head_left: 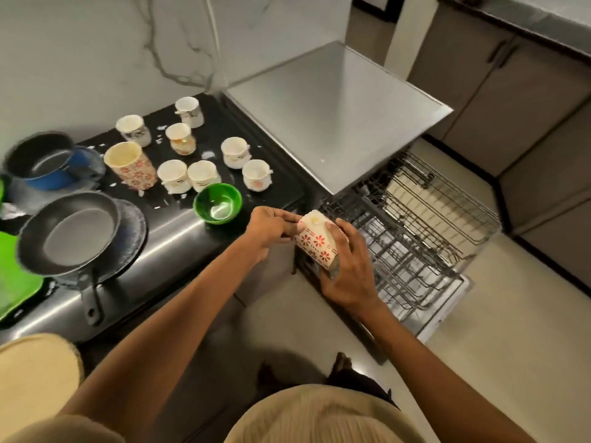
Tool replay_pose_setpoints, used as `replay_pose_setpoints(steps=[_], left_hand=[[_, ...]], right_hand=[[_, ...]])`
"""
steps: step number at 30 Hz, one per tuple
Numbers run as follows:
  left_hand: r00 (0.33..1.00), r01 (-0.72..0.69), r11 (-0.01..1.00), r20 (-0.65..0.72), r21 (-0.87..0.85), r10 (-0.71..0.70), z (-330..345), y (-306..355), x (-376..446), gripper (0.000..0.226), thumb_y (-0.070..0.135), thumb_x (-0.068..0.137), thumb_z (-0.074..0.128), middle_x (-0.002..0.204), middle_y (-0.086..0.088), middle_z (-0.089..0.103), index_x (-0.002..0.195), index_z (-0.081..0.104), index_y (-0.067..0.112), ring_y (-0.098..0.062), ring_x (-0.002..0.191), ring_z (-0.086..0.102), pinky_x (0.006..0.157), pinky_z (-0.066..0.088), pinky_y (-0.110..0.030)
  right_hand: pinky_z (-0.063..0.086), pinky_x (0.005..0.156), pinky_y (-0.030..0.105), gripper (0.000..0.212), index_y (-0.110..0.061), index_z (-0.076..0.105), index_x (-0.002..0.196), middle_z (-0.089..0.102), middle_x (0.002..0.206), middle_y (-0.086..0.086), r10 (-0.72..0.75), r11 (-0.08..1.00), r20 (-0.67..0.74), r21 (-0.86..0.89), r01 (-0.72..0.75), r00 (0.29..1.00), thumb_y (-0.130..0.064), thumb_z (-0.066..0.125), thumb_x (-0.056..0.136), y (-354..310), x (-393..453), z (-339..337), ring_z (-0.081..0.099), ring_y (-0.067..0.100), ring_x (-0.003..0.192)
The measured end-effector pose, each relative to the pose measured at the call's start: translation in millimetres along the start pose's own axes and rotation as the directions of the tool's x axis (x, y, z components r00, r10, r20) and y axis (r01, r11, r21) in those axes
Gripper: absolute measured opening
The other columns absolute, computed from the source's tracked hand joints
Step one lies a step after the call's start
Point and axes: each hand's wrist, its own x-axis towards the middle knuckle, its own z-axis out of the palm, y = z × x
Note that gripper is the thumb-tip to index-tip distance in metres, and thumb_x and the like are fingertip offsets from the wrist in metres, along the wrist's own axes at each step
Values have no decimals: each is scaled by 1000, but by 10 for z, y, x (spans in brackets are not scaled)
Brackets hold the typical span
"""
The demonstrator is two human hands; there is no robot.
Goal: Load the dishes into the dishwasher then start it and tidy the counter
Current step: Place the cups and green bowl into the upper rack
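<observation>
A beige shirt [319, 417] fills the 6 o'clock edge. At 9 o'clock a frying pan [68, 233] sits on the dark counter [179, 238], a blue pot [41, 161] behind it. Toward 11 o'clock stand a tall flowered cup [131, 166] and several small white cups [172, 175], with a green bowl [217, 203] beside them. At centre the left hand [267, 230] pinches the rim of a flowered mug [316, 239], tilted, while the right hand [348, 270] wraps its fingers around the body. At 3 o'clock the dishwasher racks [415, 231] stand pulled out, just beside the mug.
</observation>
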Motion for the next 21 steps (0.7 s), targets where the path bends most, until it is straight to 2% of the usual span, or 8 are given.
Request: replay_pose_setpoints(steps=[3, 6, 8, 11, 15, 18, 21], left_hand=[[997, 51, 999, 51, -20, -50, 419, 21, 105, 11, 3, 78, 81, 77, -4, 74, 86, 76, 8, -12, 76, 70, 61, 56, -22], [990, 135, 990, 40, -41, -134, 863, -31, 276, 17, -1, 76, 81, 79, -9, 75, 92, 75, -1, -17, 80, 72, 57, 57, -22], [984, 174, 983, 36, -53, -172, 1217, -78, 403, 15, -2, 73, 83, 80, -11, 75, 86, 76, 0, -22, 86, 74, 61, 59, -27], [985, 172, 985, 25, -27, -171, 1752, -188, 567, 11, -1, 75, 83, 75, -7, 75, 73, 76, 7, -20, 86, 73, 62, 59, -27], [989, 125, 986, 66, 114, -133, 2407, -400, 722, 17, 1, 77, 81, 84, -3, 77, 71, 79, 17, -20, 92, 72, 69, 61, -29], [985, 97, 965, 116, 245, -129, 2843, -578, 813, 22, -1, 77, 79, 90, -2, 77, 73, 80, 21, -20, 93, 72, 68, 61, -29], [965, 114, 941, 191, 319, -181, 3150, -677, 831, 22, -6, 82, 71, 100, -8, 75, 88, 78, 14, -19, 92, 71, 66, 59, -25]], right_hand=[[55, 91, 43, 86, -7, 42, 146, 43, 142, 14, 62, 998, 20, -13, -61, 998, -33, 78, 72, 341, -112, -213, 44, 28, 128], [56, 90, 42, 88, -7, 43, 143, 46, 139, 12, 131, 991, 32, -27, -130, 991, -33, 83, 70, 671, -260, -390, 48, 26, 124], [55, 90, 42, 85, -7, 43, 139, 49, 136, 11, 204, 979, 25, -14, -203, 979, -34, 84, 69, 886, -377, -513, 51, 25, 121], [56, 85, 36, 87, -8, 45, 137, 52, 130, 11, 327, 945, 3, 9, -327, 945, -32, 88, 65, 1167, -565, -687, 55, 24, 113], [47, 75, 21, 88, -15, 45, 137, 55, 126, 6, 515, 857, -13, 4, -515, 857, -36, 91, 65, 1519, -744, -888, 56, 18, 105], [43, 76, 23, 90, -22, 43, 138, 57, 123, 3, 645, 763, 5, 37, -645, 764, -42, 90, 64, 1790, -838, -976, 57, 19, 104], [40, 81, 26, 89, -23, 46, 139, 59, 121, 5, 751, 655, 34, 81, -751, 659, -43, 88, 63, 2000, -895, -1005, 56, 21, 106]])
